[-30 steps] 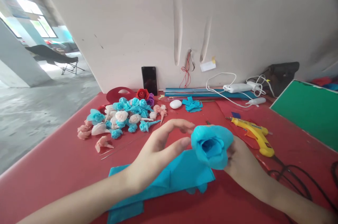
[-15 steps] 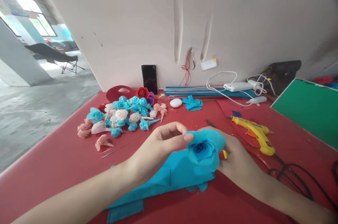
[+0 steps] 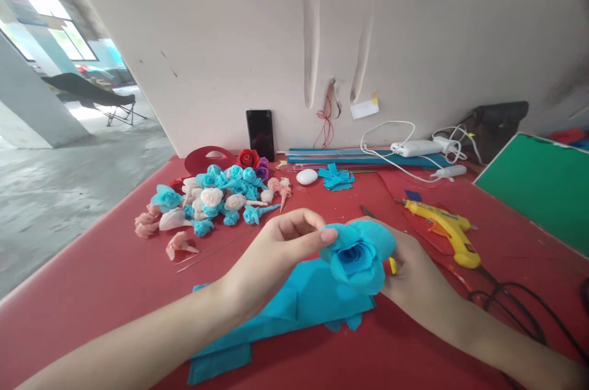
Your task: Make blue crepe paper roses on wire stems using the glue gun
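A blue crepe-paper flower [image 3: 355, 258] with layered petals faces me above the table. My left hand [image 3: 294, 237] pinches one of its petals at the upper left between thumb and fingers. Behind the bloom, my right hand [image 3: 405, 261] is closed around its base; the flower hides most of those fingers. Beneath both hands lie folded sheets of blue crepe paper [image 3: 276, 316]. A yellow-handled tool, partly covered by the right hand, pokes out beside it; I cannot tell whether that hand grips it.
Small blue, white and pink paper flowers [image 3: 211, 197] are heaped at the left. A yellow glue gun [image 3: 444, 227] lies at the right with its black cord. Farther back are a phone [image 3: 260, 134], blue paper strips [image 3: 336, 177], a white egg-shaped object [image 3: 307, 176] and a white power strip [image 3: 415, 148].
The left hand's hold on the petal and the flower's tilt have shifted slightly. The flower stays between both hands, and the camera view has moved a little.
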`<state>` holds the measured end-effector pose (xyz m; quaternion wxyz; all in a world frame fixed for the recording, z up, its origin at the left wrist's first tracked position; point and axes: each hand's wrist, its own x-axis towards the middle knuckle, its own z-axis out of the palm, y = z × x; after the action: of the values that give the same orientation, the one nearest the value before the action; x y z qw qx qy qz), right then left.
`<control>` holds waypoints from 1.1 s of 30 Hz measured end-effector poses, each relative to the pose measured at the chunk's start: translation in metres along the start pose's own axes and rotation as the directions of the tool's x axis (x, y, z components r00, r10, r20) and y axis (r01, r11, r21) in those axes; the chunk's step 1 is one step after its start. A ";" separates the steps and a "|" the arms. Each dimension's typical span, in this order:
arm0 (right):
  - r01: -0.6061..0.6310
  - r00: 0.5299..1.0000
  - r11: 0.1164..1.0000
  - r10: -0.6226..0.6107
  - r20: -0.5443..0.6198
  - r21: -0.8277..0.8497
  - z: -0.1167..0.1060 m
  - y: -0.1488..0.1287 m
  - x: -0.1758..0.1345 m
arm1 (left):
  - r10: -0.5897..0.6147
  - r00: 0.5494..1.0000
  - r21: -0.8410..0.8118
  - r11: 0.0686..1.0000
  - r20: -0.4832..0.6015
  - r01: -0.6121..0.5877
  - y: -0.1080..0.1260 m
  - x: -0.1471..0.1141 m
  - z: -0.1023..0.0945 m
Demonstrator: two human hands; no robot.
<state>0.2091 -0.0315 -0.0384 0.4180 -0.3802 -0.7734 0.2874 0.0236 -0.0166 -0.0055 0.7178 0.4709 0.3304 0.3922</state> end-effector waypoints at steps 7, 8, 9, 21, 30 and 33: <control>-0.003 1.000 1.000 0.003 0.009 0.023 0.001 0.002 -0.001 | 0.027 0.999 0.000 1.000 -0.017 -0.027 -0.002 -0.001 0.000; -0.005 1.000 1.000 0.005 0.006 0.026 0.001 0.002 -0.001 | 0.031 0.999 -0.003 1.000 -0.022 -0.031 -0.002 -0.001 0.000; -0.010 1.000 1.000 0.010 0.003 0.028 0.001 0.001 -0.001 | 0.035 0.999 -0.005 0.999 -0.023 -0.035 -0.003 -0.001 -0.001; -0.001 1.000 0.999 0.000 0.019 0.043 0.002 0.002 -0.001 | 0.100 0.994 0.055 0.994 -0.034 -0.098 -0.002 -0.002 0.000; 0.015 1.000 1.000 -0.014 -0.011 0.020 0.001 0.001 -0.001 | 0.128 0.990 0.102 0.987 -0.059 -0.122 -0.005 -0.001 0.001; 0.005 1.000 1.000 -0.005 -0.024 0.021 0.001 -0.001 -0.001 | 0.144 0.985 0.121 0.984 -0.092 -0.132 -0.004 -0.001 0.001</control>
<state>0.2085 -0.0330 -0.0387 0.4320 -0.3773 -0.7661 0.2900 0.0252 -0.0193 -0.0086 0.6430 0.5129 0.3546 0.4447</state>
